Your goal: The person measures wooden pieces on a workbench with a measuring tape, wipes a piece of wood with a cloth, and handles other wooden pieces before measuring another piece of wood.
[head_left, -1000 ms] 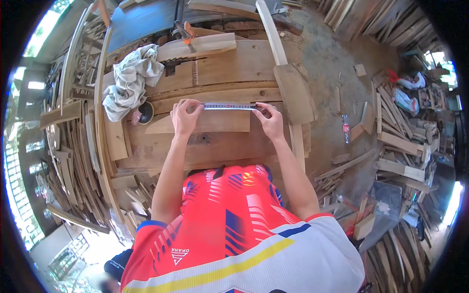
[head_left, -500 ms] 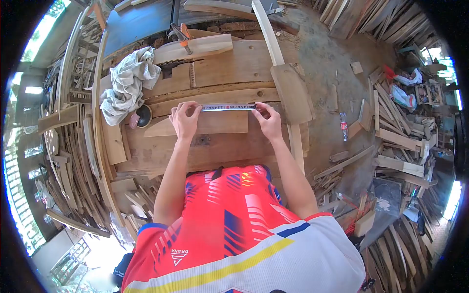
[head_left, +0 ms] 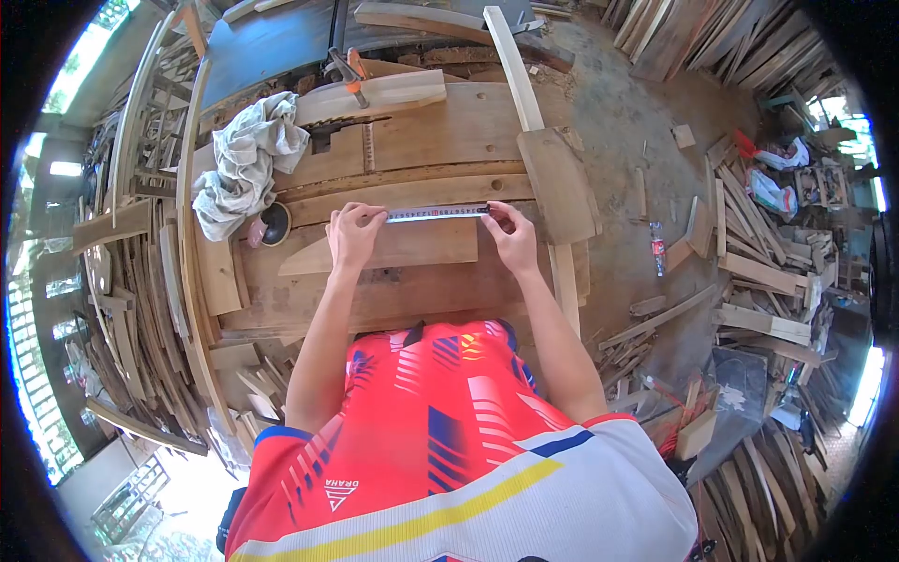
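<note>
The left hand (head_left: 352, 234) and right hand (head_left: 512, 236), both nearly closed, pinch a thin, straight measuring strip (head_left: 433, 214) along the far edge of a smooth, tapered board (head_left: 412, 245) on the wooden bench (head_left: 440, 292), near crumpled cloth (head_left: 251, 159)

The left hand (head_left: 352, 239) hid one end of the measuring strip (head_left: 435, 214), whose finest graduations were too small to read; the lower edge cropped the shirt (head_left: 403, 412).

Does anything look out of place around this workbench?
A crumpled cloth lies on the workbench, left of the measuring tape, and a plastic bottle is on the floor; both look stray amid the lumber.
</note>
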A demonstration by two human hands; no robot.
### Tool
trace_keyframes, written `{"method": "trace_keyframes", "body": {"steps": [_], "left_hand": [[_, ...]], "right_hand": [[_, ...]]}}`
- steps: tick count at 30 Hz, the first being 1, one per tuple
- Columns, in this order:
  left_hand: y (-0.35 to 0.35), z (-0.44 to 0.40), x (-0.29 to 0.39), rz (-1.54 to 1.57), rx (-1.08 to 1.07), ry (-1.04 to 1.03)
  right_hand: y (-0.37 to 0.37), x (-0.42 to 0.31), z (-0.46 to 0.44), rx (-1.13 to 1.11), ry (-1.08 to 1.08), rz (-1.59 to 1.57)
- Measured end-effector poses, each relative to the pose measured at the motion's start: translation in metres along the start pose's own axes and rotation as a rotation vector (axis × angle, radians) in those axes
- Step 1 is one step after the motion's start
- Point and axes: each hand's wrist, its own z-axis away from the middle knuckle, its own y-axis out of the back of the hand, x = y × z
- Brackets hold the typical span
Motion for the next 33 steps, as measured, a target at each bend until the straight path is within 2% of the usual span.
{"method": "trace_keyframes", "body": {"steps": [18, 33], "left_hand": [[0.006, -0.008, -0.01, 0.198, -0.17, 0.056], [0.003, -0.01, -0.015, 0.226, -0.177, 0.041]], "right_hand": [[0.007, 0.001, 0.0, -0.072, -0.021, -0.049], [0.009, -0.001, -0.002, -0.073, 0.027, -0.002]]}}
